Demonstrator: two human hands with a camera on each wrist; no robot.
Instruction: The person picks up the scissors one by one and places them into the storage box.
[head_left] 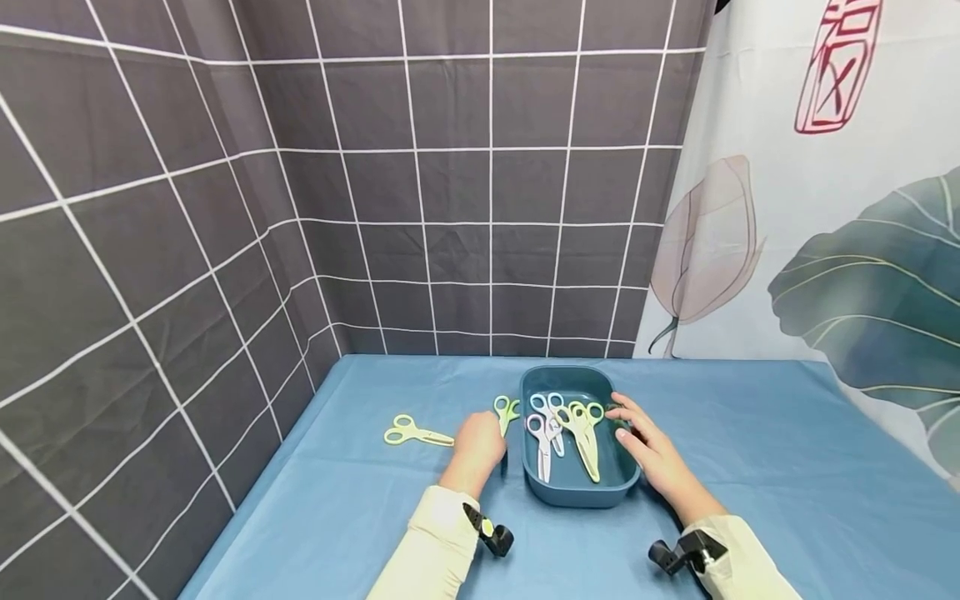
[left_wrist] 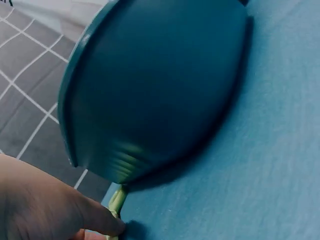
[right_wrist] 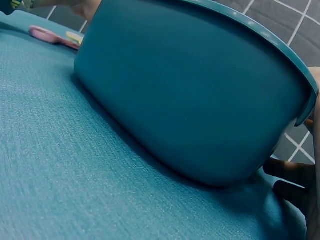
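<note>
My left hand (head_left: 477, 446) is at the left side of a dark teal bin (head_left: 577, 497), pinching green scissors (head_left: 506, 408) whose handle loops stick out past the fingers. In the left wrist view, thumb and finger meet on a strip of the green scissors (left_wrist: 117, 199) low beside the bin wall. My right hand (head_left: 654, 454) rests at the bin's right side with its fingers spread at the rim. Inside the bin lie pale blue scissors (head_left: 556, 425), pink scissors (head_left: 543, 454) and yellow-green scissors (head_left: 585, 437). The left hand's fingertips are hidden in the head view.
Pale yellow scissors (head_left: 420, 432) lie on the blue cloth (head_left: 337, 500) left of my left hand. A pink handle (right_wrist: 45, 34) shows on the cloth in the right wrist view. Behind the table hang a grey grid curtain (head_left: 450, 183) and a white leaf-printed curtain (head_left: 750, 100).
</note>
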